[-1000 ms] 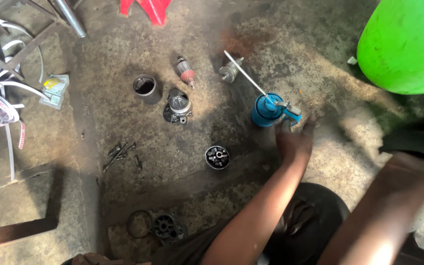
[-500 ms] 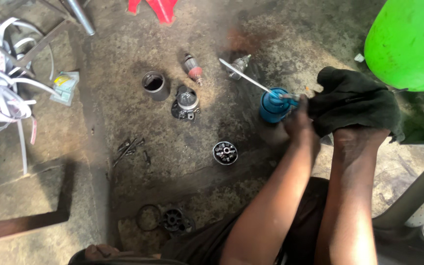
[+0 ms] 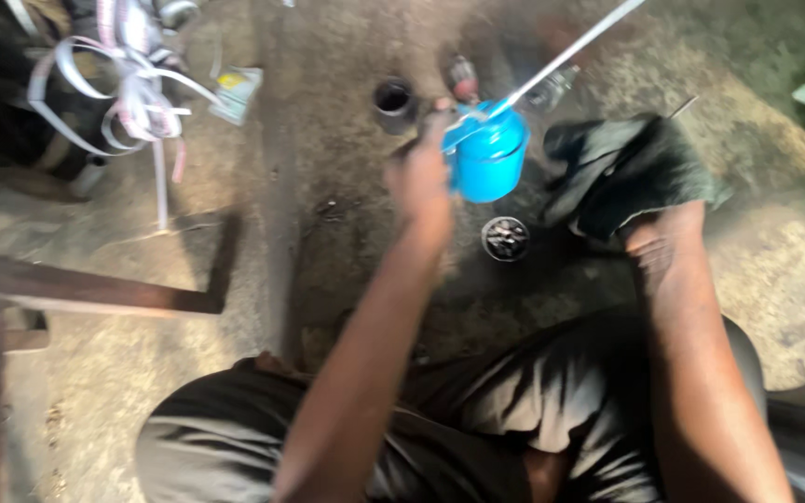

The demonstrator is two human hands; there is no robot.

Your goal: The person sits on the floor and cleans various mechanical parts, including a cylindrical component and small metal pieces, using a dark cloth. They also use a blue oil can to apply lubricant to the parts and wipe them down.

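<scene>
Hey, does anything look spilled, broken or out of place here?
No spill shows. The left hand holds the blue oil can lifted and tilted; the right hand holds a dark rag. Motor parts lie scattered on the floor.

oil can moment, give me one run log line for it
left hand: holds blue oil can, lifted | right hand: holds dark rag | floor: round metal part between them | image: motion-blurred

A dark metal cylinder [image 3: 393,98] stands open-mouthed on the stained concrete floor [image 3: 775,279]. A round toothed part [image 3: 506,237] lies nearer. White straps [image 3: 123,84] tangle at upper left beside a small packet [image 3: 235,93]. A rusty metal bar [image 3: 95,293] crosses the left side.
</scene>
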